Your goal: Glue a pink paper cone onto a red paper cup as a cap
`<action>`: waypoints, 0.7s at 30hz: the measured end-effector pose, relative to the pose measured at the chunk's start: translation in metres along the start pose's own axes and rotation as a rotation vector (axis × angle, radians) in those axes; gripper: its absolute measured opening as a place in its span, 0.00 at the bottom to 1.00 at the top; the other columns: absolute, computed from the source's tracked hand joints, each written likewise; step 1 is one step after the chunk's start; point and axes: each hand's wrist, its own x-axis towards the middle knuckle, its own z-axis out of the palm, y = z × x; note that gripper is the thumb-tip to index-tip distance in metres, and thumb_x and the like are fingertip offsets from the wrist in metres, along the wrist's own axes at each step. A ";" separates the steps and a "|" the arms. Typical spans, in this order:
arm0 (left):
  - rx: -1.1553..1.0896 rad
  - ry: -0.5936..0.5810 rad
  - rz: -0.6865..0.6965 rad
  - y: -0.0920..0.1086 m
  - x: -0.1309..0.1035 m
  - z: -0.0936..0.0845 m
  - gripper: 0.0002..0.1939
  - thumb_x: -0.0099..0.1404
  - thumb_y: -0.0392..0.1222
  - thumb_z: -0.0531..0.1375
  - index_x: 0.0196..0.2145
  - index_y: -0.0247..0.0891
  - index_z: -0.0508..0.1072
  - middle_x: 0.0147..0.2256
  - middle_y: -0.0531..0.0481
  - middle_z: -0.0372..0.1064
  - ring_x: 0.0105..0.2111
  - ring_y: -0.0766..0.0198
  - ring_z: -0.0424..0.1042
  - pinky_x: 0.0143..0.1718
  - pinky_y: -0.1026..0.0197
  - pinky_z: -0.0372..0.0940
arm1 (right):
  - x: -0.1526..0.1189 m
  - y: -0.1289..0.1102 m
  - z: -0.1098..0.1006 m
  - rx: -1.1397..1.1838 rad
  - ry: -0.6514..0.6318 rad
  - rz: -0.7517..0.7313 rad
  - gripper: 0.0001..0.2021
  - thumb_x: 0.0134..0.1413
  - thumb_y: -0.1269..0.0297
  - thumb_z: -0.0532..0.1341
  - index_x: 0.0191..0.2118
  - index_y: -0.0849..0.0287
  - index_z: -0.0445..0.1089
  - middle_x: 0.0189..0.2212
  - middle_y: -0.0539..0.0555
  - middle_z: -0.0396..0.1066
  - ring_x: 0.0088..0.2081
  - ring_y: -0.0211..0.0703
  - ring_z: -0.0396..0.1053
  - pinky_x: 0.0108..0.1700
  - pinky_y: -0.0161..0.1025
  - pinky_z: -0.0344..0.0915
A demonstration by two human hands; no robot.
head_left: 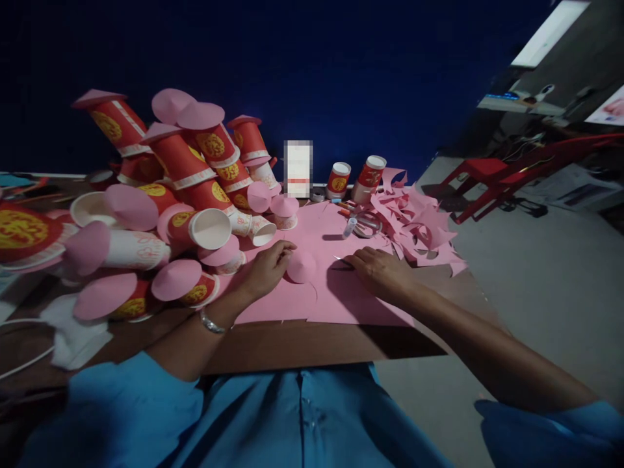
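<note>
My left hand is at the upper left edge of a small pink paper cone, its fingers curled and pressed together. Whether they pinch the cone's rim is too small to make out. Closed over a thin tool with a pointed metal tip, my right hand rests just right of the cone; the rest of the tool is hidden in the fingers. Under both hands lie pink paper sheets, one with a curved cut line. A small clear tube stands beyond my right hand.
Red and white paper cups with pink cone caps are heaped at left. Pink paper scraps pile up at right, near two upright red cups. A blurred-out upright panel stands at the back. Beyond the table's right edge is a red stool.
</note>
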 end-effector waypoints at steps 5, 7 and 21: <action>0.089 0.016 0.087 -0.003 0.002 0.001 0.15 0.73 0.43 0.51 0.49 0.39 0.74 0.48 0.44 0.80 0.48 0.55 0.78 0.53 0.50 0.71 | -0.005 0.011 0.000 -0.073 -0.067 0.054 0.15 0.68 0.76 0.54 0.53 0.60 0.74 0.43 0.61 0.77 0.45 0.51 0.73 0.40 0.42 0.62; 0.117 0.018 0.126 -0.005 0.003 0.002 0.15 0.73 0.41 0.51 0.49 0.38 0.75 0.48 0.44 0.80 0.49 0.55 0.78 0.55 0.50 0.72 | -0.005 0.015 0.000 -0.088 -0.082 0.089 0.15 0.69 0.75 0.54 0.52 0.61 0.74 0.44 0.61 0.78 0.46 0.51 0.73 0.40 0.42 0.62; 0.157 0.063 0.237 -0.007 0.003 0.001 0.14 0.74 0.35 0.50 0.47 0.40 0.75 0.48 0.45 0.77 0.51 0.56 0.76 0.58 0.48 0.72 | 0.023 0.038 0.001 0.156 0.137 0.447 0.23 0.66 0.62 0.63 0.65 0.55 0.69 0.55 0.61 0.79 0.49 0.55 0.78 0.45 0.45 0.71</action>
